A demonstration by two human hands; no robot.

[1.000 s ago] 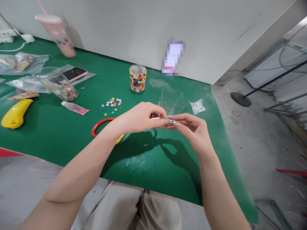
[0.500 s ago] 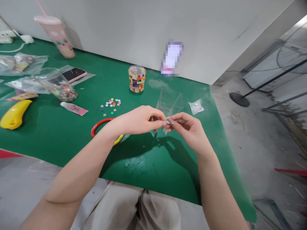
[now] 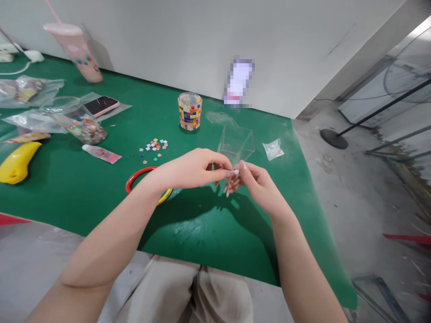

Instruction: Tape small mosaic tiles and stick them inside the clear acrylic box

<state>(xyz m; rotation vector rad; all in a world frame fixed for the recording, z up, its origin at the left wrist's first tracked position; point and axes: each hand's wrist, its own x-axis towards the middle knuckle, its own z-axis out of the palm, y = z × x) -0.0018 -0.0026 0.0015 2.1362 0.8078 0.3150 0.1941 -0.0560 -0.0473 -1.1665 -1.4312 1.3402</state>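
Observation:
My left hand [image 3: 193, 168] and my right hand [image 3: 256, 186] meet fingertip to fingertip above the green table [image 3: 84, 188]. Both are closed in a pinch on something tiny that I cannot make out. Just behind the fingertips stands a clear square plastic box [image 3: 235, 144]. A red and yellow ring [image 3: 141, 177] lies under my left wrist, partly hidden by it. A scatter of small coloured mosaic tiles [image 3: 155, 147] lies further left.
A mosaic-covered cup [image 3: 189, 111] stands at the back, with a small clear bag [image 3: 273, 149] to the right. On the left are a tipped jar of tiles [image 3: 76, 120], a glue tube [image 3: 100, 154], a phone [image 3: 101, 106], a yellow tool [image 3: 15, 162] and a pink tumbler [image 3: 78, 53]. The table's edge drops to the floor on the right.
My right hand has curled and turned its fingers downward while staying pinched against the left fingertips. The view has shifted slightly.

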